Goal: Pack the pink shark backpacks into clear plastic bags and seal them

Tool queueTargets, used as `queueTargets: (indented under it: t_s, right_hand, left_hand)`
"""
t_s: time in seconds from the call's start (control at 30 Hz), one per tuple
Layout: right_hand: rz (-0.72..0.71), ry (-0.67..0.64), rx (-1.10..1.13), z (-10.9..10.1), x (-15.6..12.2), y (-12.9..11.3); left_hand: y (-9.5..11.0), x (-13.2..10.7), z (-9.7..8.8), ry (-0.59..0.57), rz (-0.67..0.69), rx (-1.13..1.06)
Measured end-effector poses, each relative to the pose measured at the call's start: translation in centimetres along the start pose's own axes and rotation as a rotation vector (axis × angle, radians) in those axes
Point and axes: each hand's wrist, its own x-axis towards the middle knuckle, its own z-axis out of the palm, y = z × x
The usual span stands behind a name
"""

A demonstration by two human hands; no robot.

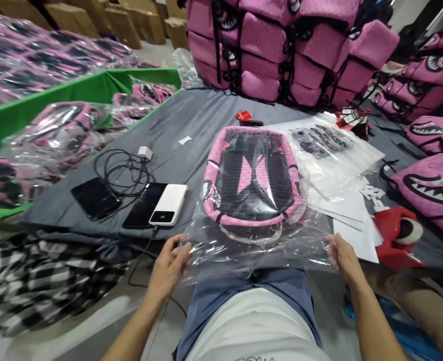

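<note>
A pink and black backpack [249,175] lies flat on the grey-covered table inside a clear plastic bag [255,248]. The bag's loose end spreads toward me, over the table's front edge. My left hand [172,263] pinches the left corner of that end. At the right corner, my right hand [342,253] has its fingers closed on the plastic. Between my hands the film is stretched wide and wrinkled. Both hands are apart from the backpack itself.
Left of the bag lie a white power bank [169,204], phones and a coiled cable [122,170]. To the right are a stack of plastic bags [330,150] and a red tape dispenser [398,235]. Pink backpacks [262,55] are piled behind; a green bin [112,80] holds bagged ones.
</note>
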Motion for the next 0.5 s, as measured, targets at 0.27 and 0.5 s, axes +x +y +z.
queueTargets:
  t_s: [0.27, 0.5]
  right_hand:
    - [-0.067, 0.000, 0.012, -1.4, -0.9, 3.0]
    - [-1.143, 0.243, -0.727, -4.8, -1.7, 6.3]
  left_hand:
    - [-1.5, 0.9, -2.1, -0.003, -0.067, -0.224]
    - [-6.0, 2.3, -5.6, 0.120, 1.272, 0.784]
